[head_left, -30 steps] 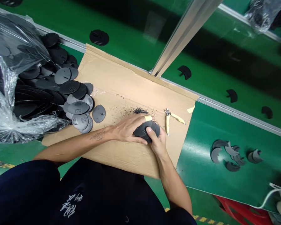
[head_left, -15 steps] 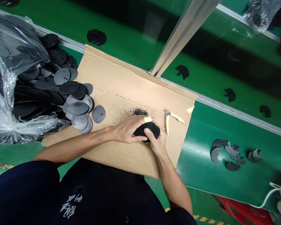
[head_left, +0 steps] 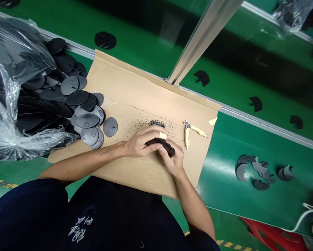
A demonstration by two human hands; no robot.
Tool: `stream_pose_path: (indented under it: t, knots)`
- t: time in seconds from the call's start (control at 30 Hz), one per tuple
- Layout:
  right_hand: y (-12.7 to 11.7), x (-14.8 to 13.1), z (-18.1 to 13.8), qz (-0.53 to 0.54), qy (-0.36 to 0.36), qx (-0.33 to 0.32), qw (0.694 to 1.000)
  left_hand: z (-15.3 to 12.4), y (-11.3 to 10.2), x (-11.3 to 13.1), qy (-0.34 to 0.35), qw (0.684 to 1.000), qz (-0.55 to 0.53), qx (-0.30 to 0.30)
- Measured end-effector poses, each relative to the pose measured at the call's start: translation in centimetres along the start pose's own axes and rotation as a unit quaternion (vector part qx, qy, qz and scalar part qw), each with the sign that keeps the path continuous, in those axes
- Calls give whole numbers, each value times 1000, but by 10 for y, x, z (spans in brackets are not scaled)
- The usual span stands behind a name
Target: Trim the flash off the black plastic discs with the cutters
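Observation:
Both my hands grip one dark grey plastic disc (head_left: pixel 161 144) over a sheet of brown cardboard (head_left: pixel 135 90). My left hand (head_left: pixel 142 141), with yellow tape round one fingertip, is closed on its left side. My right hand (head_left: pixel 173 158) pinches its right side. The disc is tilted nearly edge-on, so little of its face shows. Black plastic crumbs (head_left: pixel 156 123) lie scattered on the cardboard just beyond my fingers. Yellow-handled nippers (head_left: pixel 191 131) lie to the right of my hands.
A clear plastic bag (head_left: pixel 7 90) spills many grey discs (head_left: pixel 88 122) onto the cardboard's left side. Crescent-shaped offcuts (head_left: pixel 261 170) lie on the green bench at right. More dark pieces (head_left: pixel 202 77) ride the green belt beyond a metal rail (head_left: pixel 263 123).
The disc has been turned in my hands from lying face-up to nearly edge-on. Both hands have shifted slightly left. The pieces on the belt have drifted left.

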State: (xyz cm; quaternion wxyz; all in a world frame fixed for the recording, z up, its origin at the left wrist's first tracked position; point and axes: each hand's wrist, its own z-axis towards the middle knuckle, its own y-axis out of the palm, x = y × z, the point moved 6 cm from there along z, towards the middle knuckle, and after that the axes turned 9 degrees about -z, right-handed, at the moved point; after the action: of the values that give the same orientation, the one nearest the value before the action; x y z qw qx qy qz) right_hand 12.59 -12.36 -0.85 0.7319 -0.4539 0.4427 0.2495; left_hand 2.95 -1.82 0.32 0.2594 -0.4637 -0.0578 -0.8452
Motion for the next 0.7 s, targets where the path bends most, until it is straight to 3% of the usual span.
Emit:
stream_pose_path:
  t: [0.2, 0.7]
  knots:
    - [-1, -1, -2, -43, -33, 12, 998, 5, -7, 2, -8, 997, -63, 53]
    - [0, -4, -3, -94, -70, 10, 993, 7, -10, -2, -32, 994, -98, 49]
